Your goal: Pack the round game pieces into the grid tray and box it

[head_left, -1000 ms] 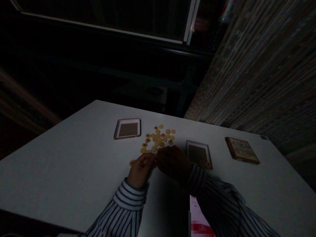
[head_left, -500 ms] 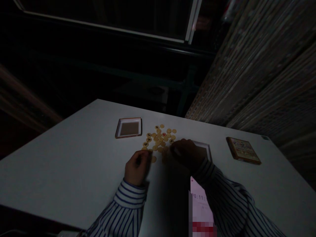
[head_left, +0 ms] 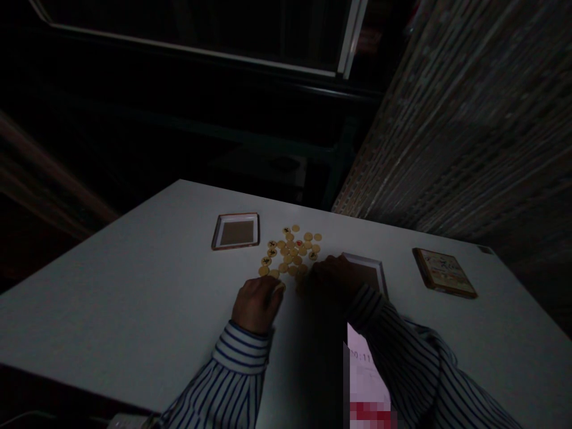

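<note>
A cluster of several small round yellow tokens [head_left: 292, 250] lies on the white table [head_left: 134, 298]; some carry black marks, one a red mark. My left hand [head_left: 258, 304] rests at the near left edge of the cluster, fingers curled over a token. My right hand [head_left: 333, 277] is in shadow at the cluster's near right edge, fingers bent down onto tokens, beside a shallow square tray [head_left: 370, 271] that it partly covers. What the fingers hold is too dark to make out. Both arms wear striped sleeves.
A second shallow square tray [head_left: 236, 231] with a brown inside lies left of the tokens. A square printed box [head_left: 444, 272] sits at the far right of the table. A lit screen [head_left: 364, 369] shows below my right arm. A woven wall stands right.
My right hand has dropped slightly toward the tokens by the tray. My left hand moved a little right, onto the cluster's near edge. The view shifted slightly.
</note>
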A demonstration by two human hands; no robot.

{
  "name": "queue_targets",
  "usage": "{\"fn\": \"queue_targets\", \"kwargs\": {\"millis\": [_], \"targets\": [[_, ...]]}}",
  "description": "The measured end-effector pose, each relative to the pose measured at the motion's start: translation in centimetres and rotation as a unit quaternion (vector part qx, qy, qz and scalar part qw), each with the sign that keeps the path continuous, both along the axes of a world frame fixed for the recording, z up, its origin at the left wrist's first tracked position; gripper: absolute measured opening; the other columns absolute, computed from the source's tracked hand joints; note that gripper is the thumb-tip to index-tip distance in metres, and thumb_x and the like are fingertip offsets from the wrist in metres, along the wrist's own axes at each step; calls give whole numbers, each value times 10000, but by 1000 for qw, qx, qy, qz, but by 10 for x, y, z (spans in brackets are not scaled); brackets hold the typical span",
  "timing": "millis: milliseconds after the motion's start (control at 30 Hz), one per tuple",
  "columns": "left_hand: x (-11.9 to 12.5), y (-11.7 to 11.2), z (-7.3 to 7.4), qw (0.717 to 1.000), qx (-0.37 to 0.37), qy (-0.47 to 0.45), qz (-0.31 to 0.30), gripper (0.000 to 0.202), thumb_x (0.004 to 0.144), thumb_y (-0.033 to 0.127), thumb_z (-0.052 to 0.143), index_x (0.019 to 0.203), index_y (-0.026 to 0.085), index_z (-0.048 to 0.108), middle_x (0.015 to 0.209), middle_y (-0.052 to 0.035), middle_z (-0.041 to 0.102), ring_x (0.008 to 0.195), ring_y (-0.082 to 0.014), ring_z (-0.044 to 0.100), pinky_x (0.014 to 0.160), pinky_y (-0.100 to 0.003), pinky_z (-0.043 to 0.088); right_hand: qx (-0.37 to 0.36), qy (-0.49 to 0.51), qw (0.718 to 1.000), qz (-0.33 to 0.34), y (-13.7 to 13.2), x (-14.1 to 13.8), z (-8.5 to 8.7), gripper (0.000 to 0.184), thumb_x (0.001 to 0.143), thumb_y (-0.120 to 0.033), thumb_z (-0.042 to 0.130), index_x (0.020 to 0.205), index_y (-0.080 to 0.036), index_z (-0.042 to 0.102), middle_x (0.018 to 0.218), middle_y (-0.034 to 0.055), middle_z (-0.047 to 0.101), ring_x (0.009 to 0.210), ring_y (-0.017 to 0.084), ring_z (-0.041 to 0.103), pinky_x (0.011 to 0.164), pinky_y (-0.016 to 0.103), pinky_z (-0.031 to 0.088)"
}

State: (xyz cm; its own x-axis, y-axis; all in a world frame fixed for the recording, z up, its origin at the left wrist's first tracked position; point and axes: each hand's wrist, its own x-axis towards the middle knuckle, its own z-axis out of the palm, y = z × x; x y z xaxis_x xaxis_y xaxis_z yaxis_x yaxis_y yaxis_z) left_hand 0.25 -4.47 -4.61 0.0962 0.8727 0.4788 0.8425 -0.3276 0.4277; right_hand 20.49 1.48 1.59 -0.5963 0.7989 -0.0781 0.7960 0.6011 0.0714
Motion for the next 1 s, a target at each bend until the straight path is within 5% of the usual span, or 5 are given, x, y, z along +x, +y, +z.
{"fn": "queue_targets", "kwargs": {"millis": [700,1000], "targets": [[-1,-1,-10,994,-22,108,6,263,802,357,489,947,218,659,951,-71,671,863,-243,580,729,-379,462,40,51,998,-2,-5,3,4,173,873,-270,428,892,-186,578,942,63,633,882,201,511,717,330,293],[1,0,-8,998,-27,62,-8,254,818,335,481,947,206,659,933,-64,684,855,-221,597,772,-370,463,65,75,995,22,-10,0,9,191,872,-275,413,827,-179,571,853,51,617,819,183,501,669,311,268]]}}
